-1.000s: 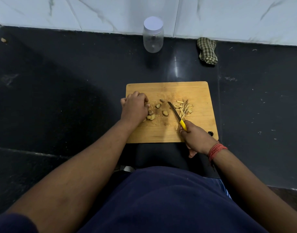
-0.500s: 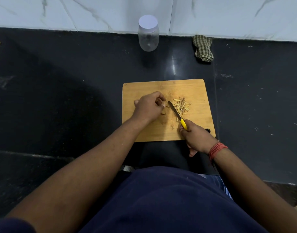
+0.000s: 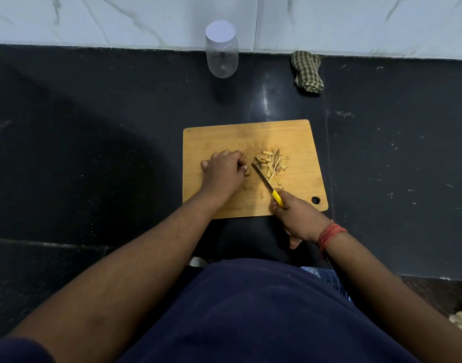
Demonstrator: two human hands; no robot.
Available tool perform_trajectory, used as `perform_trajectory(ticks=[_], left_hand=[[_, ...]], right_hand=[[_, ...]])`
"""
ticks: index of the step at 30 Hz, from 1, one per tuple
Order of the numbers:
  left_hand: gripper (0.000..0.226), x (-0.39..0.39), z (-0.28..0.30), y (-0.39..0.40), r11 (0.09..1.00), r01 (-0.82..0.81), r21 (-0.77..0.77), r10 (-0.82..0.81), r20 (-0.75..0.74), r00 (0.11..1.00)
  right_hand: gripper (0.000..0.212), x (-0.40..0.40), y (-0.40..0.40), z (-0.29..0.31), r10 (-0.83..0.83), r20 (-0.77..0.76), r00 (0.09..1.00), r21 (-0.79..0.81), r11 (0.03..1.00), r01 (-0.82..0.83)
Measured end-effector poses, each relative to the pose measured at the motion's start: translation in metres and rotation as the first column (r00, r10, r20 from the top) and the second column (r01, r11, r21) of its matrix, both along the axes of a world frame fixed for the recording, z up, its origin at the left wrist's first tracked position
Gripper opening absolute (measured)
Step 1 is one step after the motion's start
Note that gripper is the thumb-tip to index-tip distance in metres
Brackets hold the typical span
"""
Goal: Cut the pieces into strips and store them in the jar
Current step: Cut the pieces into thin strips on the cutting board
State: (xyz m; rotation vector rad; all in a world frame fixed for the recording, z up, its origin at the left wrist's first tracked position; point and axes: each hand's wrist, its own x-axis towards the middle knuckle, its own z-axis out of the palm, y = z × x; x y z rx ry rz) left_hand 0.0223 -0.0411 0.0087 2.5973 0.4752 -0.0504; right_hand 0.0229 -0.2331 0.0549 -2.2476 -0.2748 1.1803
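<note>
Wooden cutting board [image 3: 298, 142] on dark countertop [image 3: 93, 142]. Left hand [image 3: 223, 172] on the board's left half, fingers curled over pieces, mostly hidden beneath it. Right hand [image 3: 294, 213] at the board's near edge, gripping a yellow-handled knife [image 3: 267, 185], blade angled toward board centre. Cut strips [image 3: 273, 163] piled just right of the blade. Clear jar [image 3: 221, 49], white lid on, well beyond the board's far edge, against the wall. Checked cloth [image 3: 306, 72] beyond the board's far right corner.

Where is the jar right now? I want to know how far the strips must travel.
In the head view the lidded jar stands upright at the far edge of the dark counter against the marble wall, beyond the cutting board, left of the checked cloth.
</note>
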Motion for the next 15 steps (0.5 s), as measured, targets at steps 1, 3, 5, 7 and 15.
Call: perform_trajectory(ticks=[1, 3, 5, 7, 15], left_hand=[[0.020, -0.001, -0.001, 0.001, 1.000, 0.014, 0.026, -0.014, 0.007, 1.000], [0.026, -0.005, -0.002, 0.002, 0.998, 0.034, 0.059, -0.036, 0.031, 0.999], [0.031, -0.010, -0.004, 0.003, 0.996, 0.052, 0.075, -0.054, 0.030, 0.998], [0.037, -0.014, -0.006, 0.003, 0.992, 0.080, 0.096, -0.080, -0.001, 0.997], [0.037, -0.017, -0.003, 0.003, 0.976, 0.157, 0.150, -0.166, 0.051, 0.985]], right_hand=[[0.006, 0.000, 0.001, 0.001, 0.004, -0.003, 1.000, -0.003, 1.000, -0.004], [0.010, -0.001, 0.002, 0.002, 0.004, -0.015, 1.000, -0.008, 1.000, -0.004], [0.011, -0.003, 0.003, 0.003, 0.005, -0.026, 1.000, -0.014, 1.000, -0.005], [0.012, -0.005, 0.004, 0.003, 0.007, -0.035, 0.999, -0.016, 1.000, -0.007], [0.032, -0.017, 0.010, -0.001, 0.036, -0.019, 0.999, -0.022, 0.999, -0.036]])
